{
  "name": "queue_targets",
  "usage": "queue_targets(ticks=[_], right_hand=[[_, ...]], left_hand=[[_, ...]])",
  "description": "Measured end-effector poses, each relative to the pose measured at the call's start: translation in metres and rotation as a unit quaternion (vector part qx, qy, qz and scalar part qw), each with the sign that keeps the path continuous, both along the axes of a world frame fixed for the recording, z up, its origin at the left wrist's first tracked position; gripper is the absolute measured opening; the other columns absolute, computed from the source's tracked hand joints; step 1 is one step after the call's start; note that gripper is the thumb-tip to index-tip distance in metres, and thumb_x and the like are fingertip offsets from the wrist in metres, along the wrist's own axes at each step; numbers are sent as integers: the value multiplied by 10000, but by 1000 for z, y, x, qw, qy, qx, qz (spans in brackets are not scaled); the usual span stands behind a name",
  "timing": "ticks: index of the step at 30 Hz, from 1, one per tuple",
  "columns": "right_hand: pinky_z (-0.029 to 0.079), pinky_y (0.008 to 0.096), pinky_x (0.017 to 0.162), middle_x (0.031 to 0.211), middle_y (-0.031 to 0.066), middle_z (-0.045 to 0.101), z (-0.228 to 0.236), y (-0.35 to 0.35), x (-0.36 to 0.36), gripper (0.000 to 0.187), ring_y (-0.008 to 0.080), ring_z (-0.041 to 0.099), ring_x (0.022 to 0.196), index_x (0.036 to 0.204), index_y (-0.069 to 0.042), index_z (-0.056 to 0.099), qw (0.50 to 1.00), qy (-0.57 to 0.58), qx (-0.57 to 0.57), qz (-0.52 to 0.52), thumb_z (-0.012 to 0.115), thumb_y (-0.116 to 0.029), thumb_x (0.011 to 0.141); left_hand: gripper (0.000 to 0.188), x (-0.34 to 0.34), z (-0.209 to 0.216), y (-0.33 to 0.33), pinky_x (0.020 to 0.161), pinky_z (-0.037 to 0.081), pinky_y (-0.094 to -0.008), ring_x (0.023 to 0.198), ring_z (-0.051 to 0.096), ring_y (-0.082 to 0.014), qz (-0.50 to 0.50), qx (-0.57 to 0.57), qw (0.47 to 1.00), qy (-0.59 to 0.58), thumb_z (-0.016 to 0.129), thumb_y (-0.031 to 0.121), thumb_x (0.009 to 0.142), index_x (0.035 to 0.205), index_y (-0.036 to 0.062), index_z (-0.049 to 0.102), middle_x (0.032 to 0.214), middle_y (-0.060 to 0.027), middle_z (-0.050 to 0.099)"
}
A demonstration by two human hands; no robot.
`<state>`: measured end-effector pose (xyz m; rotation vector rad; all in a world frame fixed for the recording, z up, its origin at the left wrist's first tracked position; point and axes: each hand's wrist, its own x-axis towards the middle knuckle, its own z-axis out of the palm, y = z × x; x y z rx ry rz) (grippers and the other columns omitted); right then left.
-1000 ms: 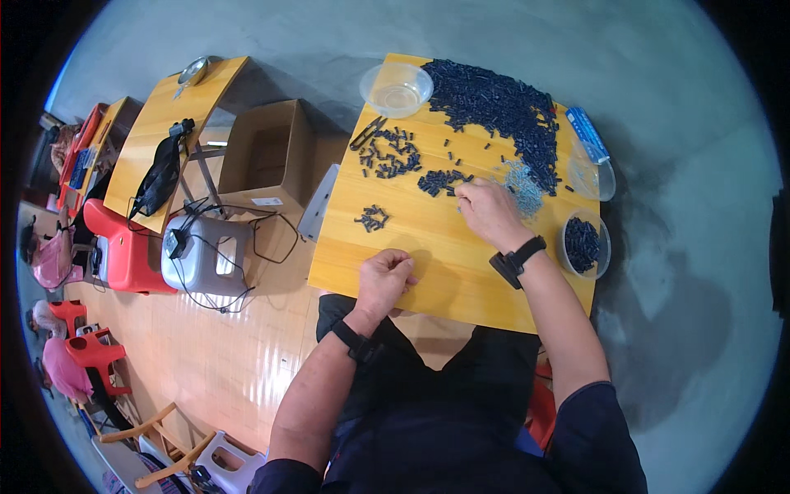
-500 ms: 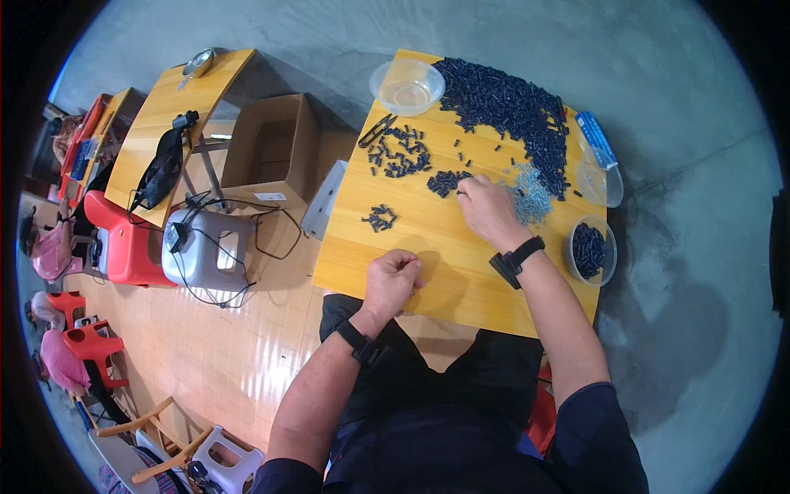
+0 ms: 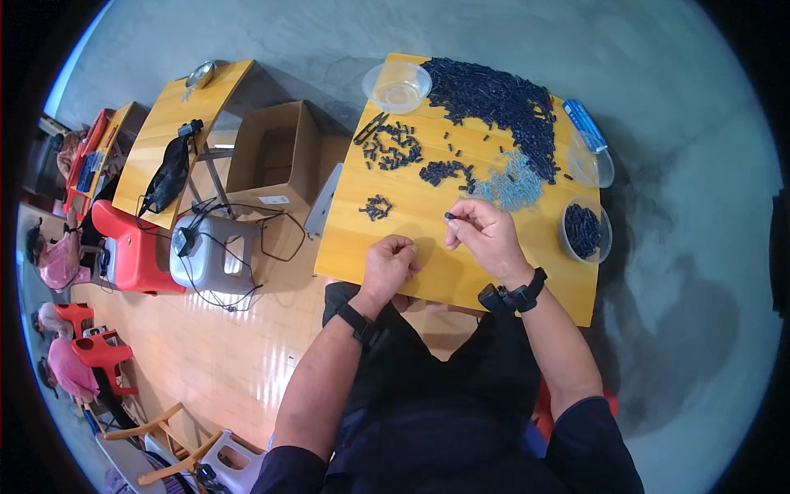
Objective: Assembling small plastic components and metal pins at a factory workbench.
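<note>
My right hand [image 3: 485,235] pinches a small black cylindrical piece [image 3: 449,216] between thumb and fingertips, just above the yellow wooden table [image 3: 444,276]. At the table's near edge my left hand [image 3: 390,267] is closed, its fingertips pressed together; whatever they hold is hidden. Beyond my right hand lie a small heap of similar black pieces [image 3: 444,171] and a loose pile of thin bluish-silver pieces [image 3: 517,181]. A small cluster of black pieces [image 3: 376,208] lies beyond my left hand, with a larger scattered group [image 3: 395,152] farther off.
A large black heap [image 3: 494,95] covers the far right. A clear tub [image 3: 605,239] of black pieces stands right; another clear bowl [image 3: 397,86] stands far left, near a black tool [image 3: 370,129]. A blue box [image 3: 585,123] rests by a clear container [image 3: 594,169]. A cardboard box [image 3: 298,156] stands left.
My right hand has drawn back from the small black heap toward me, carrying a black piece. My left hand stays near the table's edge. The whole view has shifted slightly.
</note>
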<state>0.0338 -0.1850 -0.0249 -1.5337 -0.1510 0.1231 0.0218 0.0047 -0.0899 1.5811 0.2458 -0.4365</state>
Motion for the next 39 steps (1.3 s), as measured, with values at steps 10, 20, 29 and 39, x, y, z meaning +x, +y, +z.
queue_targets(ticks=[10,20,29,39], right_hand=[[500,243,617,783,47,606,9,-3,-34,84,115,619,677,930,31,622,996,-33,-59,53,575,23,861],[486,306,641,779,110,625,16,-11,-62,127,209,609,698,909,12,647,960,-116,-206,149,589,-10,798],[466,269,496,674,71,613,13,-10,-69,53,123,579,537,830,11,624,974,10,-167,150,583,0,798],[461,295,592,746,78,608,-10,-10,-67,128,147,595,670,913,9,653,968,-59,-183,164,625,-18,791]], left_hand=[[233,-8,7,15,621,506,-234,717,630,-112,-32,-135,990,29,586,243,939,936,15,635,776,-55,642],[131,-35,34,6,687,547,-239,716,649,-121,-153,-233,957,80,607,107,915,940,-16,641,814,-73,674],[69,-40,27,2,676,544,-274,703,652,-144,-187,-258,938,138,639,70,876,902,6,636,804,-84,672],[157,-34,29,6,726,545,-284,746,662,-152,-207,-244,931,179,629,110,888,973,-21,640,834,-80,683]])
